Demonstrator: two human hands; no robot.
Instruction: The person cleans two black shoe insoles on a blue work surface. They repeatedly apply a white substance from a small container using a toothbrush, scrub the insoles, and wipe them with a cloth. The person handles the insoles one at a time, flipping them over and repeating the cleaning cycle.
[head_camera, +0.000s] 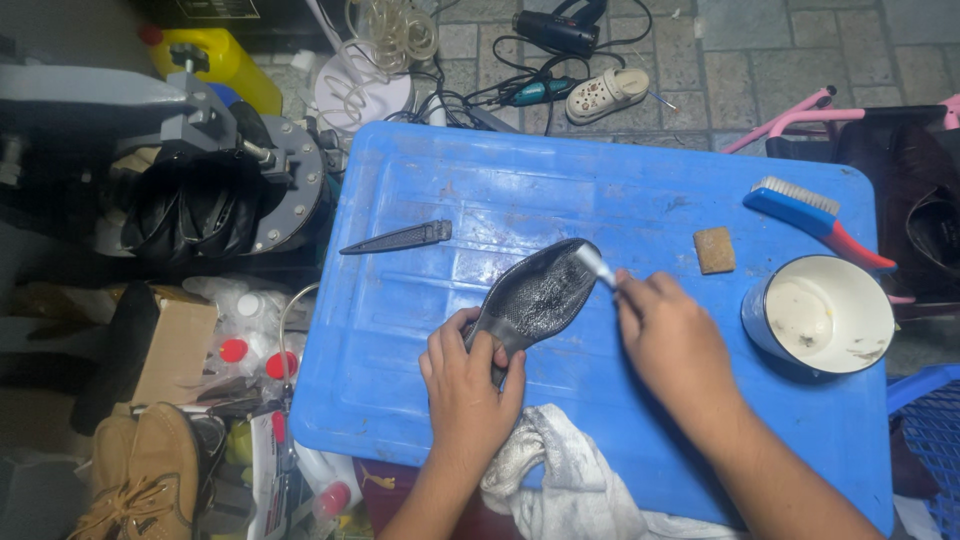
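One view only: head cam, looking almost straight down from above the person, close in. Blue plastic lid (620, 190) fills centre and right of frame as work surface; both forearms enter from bottom edge. Top of frame catches paved floor (760, 70) beyond lid, left edge catches floor clutter. No 2nd view, so no overlap.

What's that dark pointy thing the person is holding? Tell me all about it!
It is a shoe sole, dark grey with a fine textured surface that shines a little. One end is broad and rounded, the other narrows toward the heel. It lies tilted over the blue plastic lid. The left hand grips its narrow end, and the right hand presses a small brush against its broad end.
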